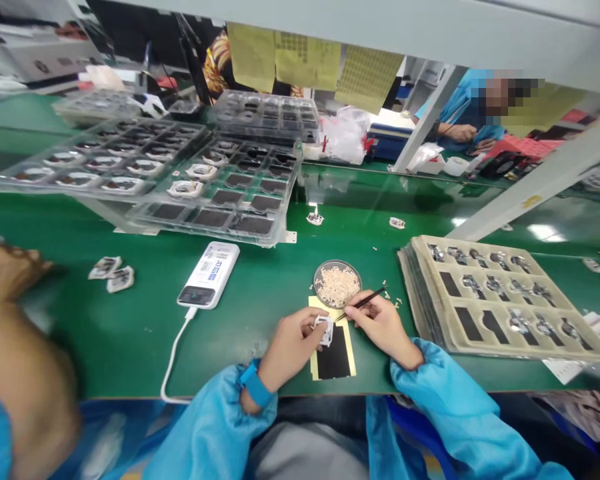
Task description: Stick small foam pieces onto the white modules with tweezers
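My left hand (293,347) is closed on a small white plastic frame (325,331), held above a black pad (336,360) on yellow paper. In my right hand (380,325) is a pair of dark tweezers (366,301), gripped between thumb and fingers. Its tips point down and left, close to the white frame; I cannot tell whether they touch it or hold a part. Just beyond both hands sits a round dish (337,283) filled with tiny beige pieces. A few such pieces lie loose on the green table right of the dish.
A white power bank (209,276) with a cable lies left of my hands. Clear trays (253,227) stand raised at the back left. Stacked beige trays (510,333) of metal parts are on the right. A co-worker's arm (20,347) reaches in at left, near two white frames (121,279).
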Available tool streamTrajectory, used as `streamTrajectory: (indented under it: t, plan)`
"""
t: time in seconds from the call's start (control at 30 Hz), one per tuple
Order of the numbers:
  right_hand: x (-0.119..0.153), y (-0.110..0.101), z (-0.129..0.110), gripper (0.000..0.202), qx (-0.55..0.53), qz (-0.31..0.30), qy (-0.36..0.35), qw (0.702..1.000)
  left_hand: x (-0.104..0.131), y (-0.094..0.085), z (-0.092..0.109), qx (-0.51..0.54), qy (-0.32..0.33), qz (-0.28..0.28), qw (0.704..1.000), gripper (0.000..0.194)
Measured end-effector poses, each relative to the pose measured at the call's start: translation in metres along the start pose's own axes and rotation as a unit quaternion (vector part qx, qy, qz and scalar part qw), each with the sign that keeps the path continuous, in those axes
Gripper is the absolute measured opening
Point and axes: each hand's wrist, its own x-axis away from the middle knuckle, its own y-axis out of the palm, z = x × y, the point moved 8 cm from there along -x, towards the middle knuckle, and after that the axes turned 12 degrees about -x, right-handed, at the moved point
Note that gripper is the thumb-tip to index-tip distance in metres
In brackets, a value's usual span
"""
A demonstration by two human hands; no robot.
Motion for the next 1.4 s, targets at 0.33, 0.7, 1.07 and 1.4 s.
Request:
streamTrajectory:
  t: [0.33,0.7,1.07,1.4]
  plan:
    - [-0.002,0.001,-0.001,0.020,-0.011,-0.010,0.005,1.000,0.000,0.000,-0.003,-0.015,-0.007,-0.020,1.000,0.028]
    - [0.015,0.005,-0.047,0.015,-0.069,-0.012,-0.182,0.981,-0.002,-0.001,0.005,0.000,-0.040,-0.008,0.999,0.029]
    - [0.019,0.011,-0.046,0.019,0.003,-0.027,-0.198,0.980,0.000,-0.003,0.008,0.005,-0.054,-0.002,0.999,0.030]
    - [0.022,0.013,-0.047,0.021,0.020,-0.037,-0.212,0.976,0.000,-0.002,0.008,-0.002,-0.049,-0.001,0.999,0.028]
